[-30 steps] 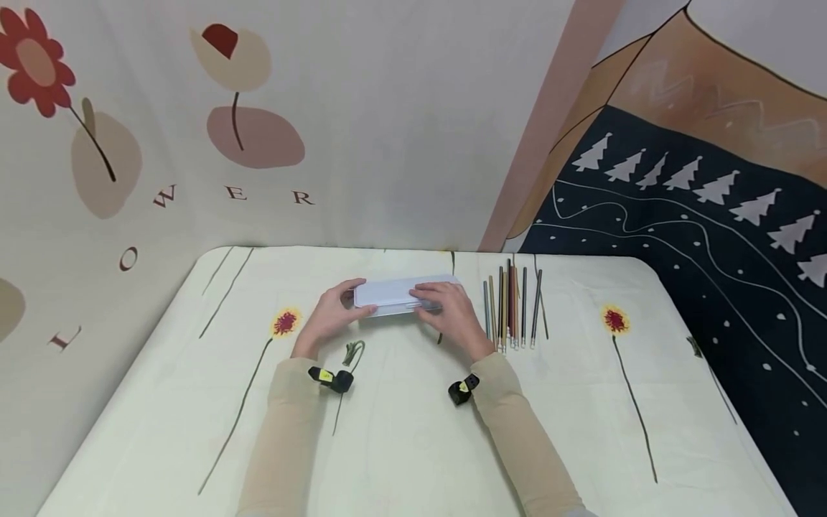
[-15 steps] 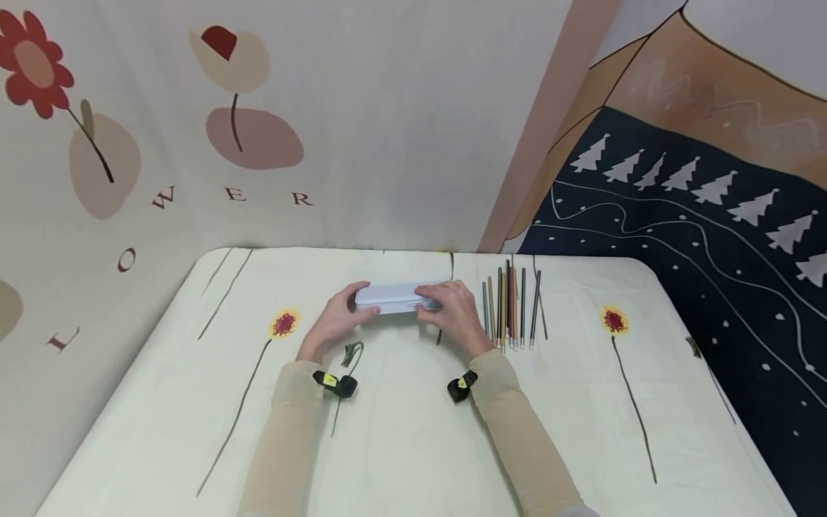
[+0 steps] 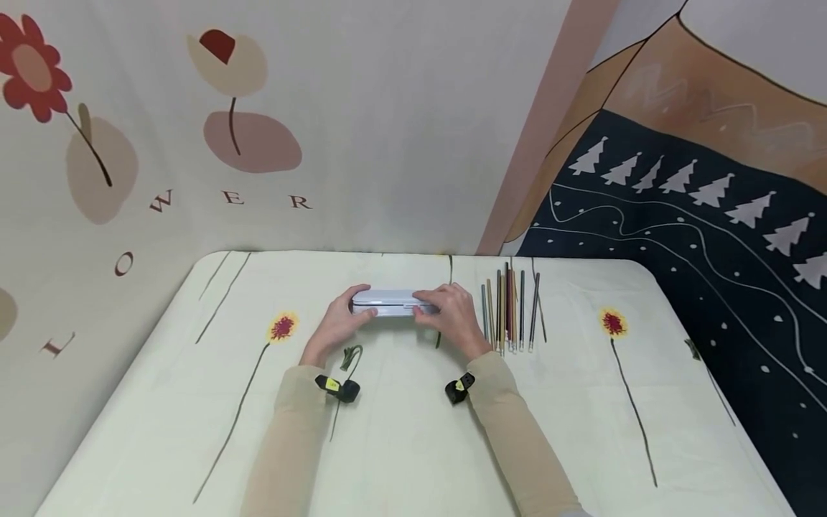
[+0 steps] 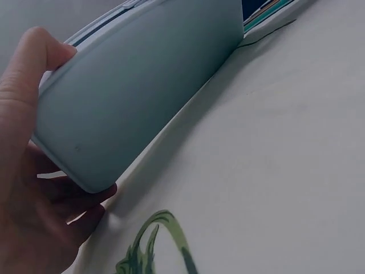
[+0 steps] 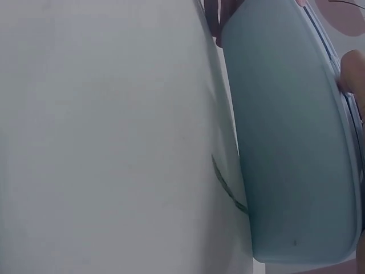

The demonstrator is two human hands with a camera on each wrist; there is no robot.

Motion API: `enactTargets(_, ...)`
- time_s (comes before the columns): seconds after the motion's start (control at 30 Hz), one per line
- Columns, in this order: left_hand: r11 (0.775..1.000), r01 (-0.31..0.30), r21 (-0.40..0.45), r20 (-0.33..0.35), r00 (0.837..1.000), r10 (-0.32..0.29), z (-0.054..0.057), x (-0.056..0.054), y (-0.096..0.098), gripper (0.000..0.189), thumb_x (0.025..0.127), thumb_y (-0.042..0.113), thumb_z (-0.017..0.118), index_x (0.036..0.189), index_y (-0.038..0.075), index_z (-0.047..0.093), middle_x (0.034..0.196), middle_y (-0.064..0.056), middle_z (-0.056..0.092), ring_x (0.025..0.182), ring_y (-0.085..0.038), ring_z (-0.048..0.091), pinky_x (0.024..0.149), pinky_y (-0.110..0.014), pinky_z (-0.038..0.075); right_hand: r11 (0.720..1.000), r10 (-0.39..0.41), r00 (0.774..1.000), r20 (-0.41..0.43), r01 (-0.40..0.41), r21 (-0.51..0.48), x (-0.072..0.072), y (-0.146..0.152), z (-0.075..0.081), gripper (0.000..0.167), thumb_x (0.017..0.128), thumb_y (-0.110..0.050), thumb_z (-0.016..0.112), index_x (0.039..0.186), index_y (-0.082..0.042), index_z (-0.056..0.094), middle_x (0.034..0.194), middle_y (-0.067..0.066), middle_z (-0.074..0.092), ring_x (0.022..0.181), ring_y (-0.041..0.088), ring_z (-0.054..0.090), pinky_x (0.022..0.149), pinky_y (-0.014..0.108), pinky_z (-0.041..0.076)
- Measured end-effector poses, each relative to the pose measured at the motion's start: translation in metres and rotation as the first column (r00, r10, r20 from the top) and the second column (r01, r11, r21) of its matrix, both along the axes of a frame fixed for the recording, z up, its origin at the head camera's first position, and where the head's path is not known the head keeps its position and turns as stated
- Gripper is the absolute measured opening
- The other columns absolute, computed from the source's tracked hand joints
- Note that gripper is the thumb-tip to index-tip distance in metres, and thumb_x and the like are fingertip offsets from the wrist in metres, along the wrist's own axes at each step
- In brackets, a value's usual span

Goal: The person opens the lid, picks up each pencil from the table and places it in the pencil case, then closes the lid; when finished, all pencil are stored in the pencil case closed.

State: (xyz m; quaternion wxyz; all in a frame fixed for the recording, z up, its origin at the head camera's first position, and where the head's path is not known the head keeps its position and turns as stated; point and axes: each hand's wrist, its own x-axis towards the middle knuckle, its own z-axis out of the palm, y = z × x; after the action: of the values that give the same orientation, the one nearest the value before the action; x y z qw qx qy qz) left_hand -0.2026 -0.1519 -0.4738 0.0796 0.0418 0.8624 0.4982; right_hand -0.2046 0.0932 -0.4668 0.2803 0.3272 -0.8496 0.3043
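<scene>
A pale blue, hard-shelled pencil case is held between both hands near the back middle of the table. A dark seam runs along its long side between lid and base. My left hand grips the left end, thumb on the near edge and fingers behind and underneath. At the right end my right hand grips the case, its thumb at the seam. Both wrist views show the smooth broad face of the case, tilted up close over the tablecloth. What is inside the case is hidden.
Several pencils, dark, tan and red-brown, lie side by side just right of the right hand. The white tablecloth has printed flowers. A fabric wall rises behind the table's back edge.
The case has tilted in my hands: its top looks narrower and the dark seam along the side shows plainly. Both hands have kept their hold and shifted only slightly.
</scene>
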Motion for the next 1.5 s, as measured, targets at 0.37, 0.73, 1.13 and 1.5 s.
enactTargets(0.37, 0.997, 0.073, -0.026, -0.002, 0.997, -0.073, 0.001, -0.001, -0.006, 0.071, 0.085, 0.019, 0.067, 0.147, 0.005, 0.037, 0.141, -0.025, 0.044, 0.129, -0.040, 0.040, 0.112, -0.051, 0.024, 0.998, 0.053, 0.970, 0.238, -0.058, 0.013, 0.004, 0.010, 0.011, 0.026, 0.079, -0.016, 0.080, 0.104, -0.009, 0.076, 0.096, 0.006, 0.073, 0.081, 0.019, 0.066, 0.073, 0.036, 0.051)
enactTargets(0.73, 0.995, 0.099, 0.021, 0.022, 0.995, -0.099, 0.000, 0.001, -0.013, 0.084, 0.080, 0.017, 0.073, 0.152, 0.008, 0.029, 0.149, -0.025, 0.033, 0.138, -0.040, 0.028, 0.115, -0.051, 0.015, 0.998, 0.065, 0.906, 0.419, -0.050, -0.047, 0.006, 0.041, 0.015, 0.026, 0.083, -0.012, 0.076, 0.108, -0.006, 0.074, 0.108, 0.008, 0.071, 0.103, 0.024, 0.063, 0.092, 0.040, 0.049)
enactTargets(1.13, 0.987, 0.163, -0.006, 0.006, 0.987, -0.163, -0.004, -0.002, -0.014, 0.098, 0.073, 0.015, 0.078, 0.153, 0.011, 0.022, 0.152, -0.019, 0.031, 0.140, -0.036, 0.024, 0.114, -0.052, 0.016, 0.992, 0.077, 0.909, 0.410, -0.028, -0.124, 0.006, 0.059, 0.012, 0.022, 0.086, -0.011, 0.073, 0.107, -0.003, 0.074, 0.107, 0.011, 0.071, 0.103, 0.027, 0.064, 0.088, 0.042, 0.052)
enactTargets(1.5, 0.981, 0.193, 0.005, 0.038, 0.980, -0.193, -0.003, 0.003, -0.016, 0.112, 0.072, 0.010, 0.081, 0.156, 0.016, 0.007, 0.156, -0.021, 0.020, 0.143, -0.038, 0.014, 0.113, -0.058, 0.009, 0.980, 0.079, 0.919, 0.386, 0.000, -0.200, 0.003, 0.056, 0.015, 0.021, 0.086, -0.008, 0.072, 0.105, 0.000, 0.073, 0.106, 0.013, 0.071, 0.102, 0.028, 0.065, 0.100, 0.050, 0.042)
